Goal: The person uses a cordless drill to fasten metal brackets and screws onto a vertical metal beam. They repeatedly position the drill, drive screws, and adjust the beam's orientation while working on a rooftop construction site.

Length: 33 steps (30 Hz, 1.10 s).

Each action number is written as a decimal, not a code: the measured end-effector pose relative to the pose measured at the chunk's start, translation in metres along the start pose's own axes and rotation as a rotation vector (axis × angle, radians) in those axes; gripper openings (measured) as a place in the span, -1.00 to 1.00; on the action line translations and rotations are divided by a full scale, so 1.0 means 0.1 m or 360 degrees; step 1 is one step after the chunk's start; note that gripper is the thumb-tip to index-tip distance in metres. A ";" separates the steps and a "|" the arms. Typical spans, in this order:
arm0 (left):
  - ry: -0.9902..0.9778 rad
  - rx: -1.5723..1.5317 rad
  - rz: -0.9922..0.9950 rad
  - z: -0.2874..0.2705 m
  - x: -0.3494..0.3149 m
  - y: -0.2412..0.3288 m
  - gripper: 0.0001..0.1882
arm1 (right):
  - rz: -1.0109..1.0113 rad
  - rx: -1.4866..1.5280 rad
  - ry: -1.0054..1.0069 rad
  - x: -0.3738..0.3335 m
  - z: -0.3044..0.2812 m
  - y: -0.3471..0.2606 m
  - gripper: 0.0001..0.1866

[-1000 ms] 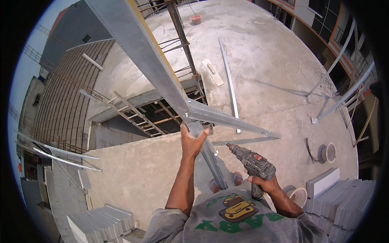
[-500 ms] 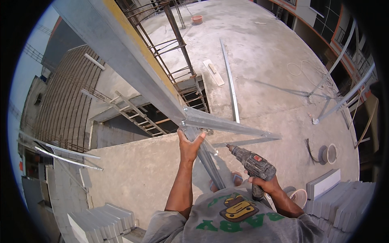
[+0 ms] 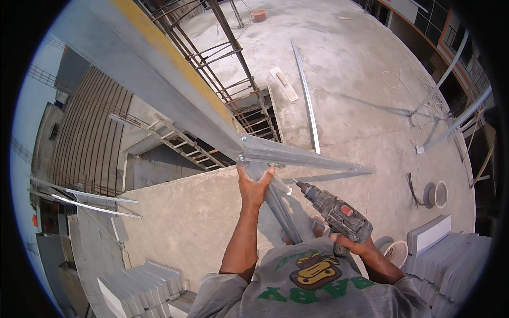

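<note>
My left hand (image 3: 253, 188) is wrapped around a grey metal channel (image 3: 285, 214) just below a bolted joint, thumb and fingers on either side. A wide metal beam (image 3: 164, 87) with a yellowish edge runs from that joint to the upper left. From the same joint a tapering metal brace (image 3: 307, 157) reaches right. My right hand (image 3: 354, 245) is closed on the handle of a dusty cordless drill (image 3: 342, 214) with a red patch. Its bit points up and left, short of the channel and not touching it. The drill's trigger is hidden by my fingers.
A floor opening holds a wooden ladder (image 3: 185, 144) and a rebar cage (image 3: 233, 53). Stacked pale blocks stand at lower left (image 3: 143, 289) and right (image 3: 450, 254). On the concrete lie a long metal strip (image 3: 306, 95), a trowel (image 3: 284, 85) and a bucket (image 3: 438, 194).
The view has shifted slightly, so the surroundings sit a little farther right. The drill's tip has risen slightly toward the channel. Both hands keep their holds.
</note>
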<state>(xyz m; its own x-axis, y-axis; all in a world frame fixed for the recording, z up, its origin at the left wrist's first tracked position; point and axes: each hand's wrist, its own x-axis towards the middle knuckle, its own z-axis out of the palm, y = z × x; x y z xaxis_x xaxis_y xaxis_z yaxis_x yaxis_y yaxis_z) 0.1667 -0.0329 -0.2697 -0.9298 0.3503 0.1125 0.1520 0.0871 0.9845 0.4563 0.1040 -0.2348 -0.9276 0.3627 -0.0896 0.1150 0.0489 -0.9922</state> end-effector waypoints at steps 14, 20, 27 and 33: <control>-0.0042 0.0076 -0.0063 -0.02 -0.02 0.13 -0.24 | -0.0298 0.0002 -0.0246 0.10 0.29 -0.40 -0.38; -0.0033 0.0123 -0.0022 -0.07 -0.07 0.12 -0.22 | -0.0208 0.0146 -0.0275 0.09 0.19 -0.26 -0.36; 0.0044 0.0101 -0.0042 -0.03 -0.11 0.14 -0.24 | -0.0189 -0.0307 -0.0629 0.26 -0.02 -0.05 -0.22; 0.0118 0.0214 -0.0149 -0.01 -0.16 0.17 -0.32 | -0.0305 -0.0021 -0.0860 0.52 -0.09 0.13 -0.19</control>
<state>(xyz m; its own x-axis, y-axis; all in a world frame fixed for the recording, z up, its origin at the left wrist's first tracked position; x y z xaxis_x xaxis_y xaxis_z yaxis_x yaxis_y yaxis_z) 0.1839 -0.0381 -0.2542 -0.9635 0.2654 0.0356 0.1022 0.2419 0.9649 0.4131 0.1313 -0.2520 -0.9819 -0.1807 0.0569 -0.0722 0.0795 -0.9942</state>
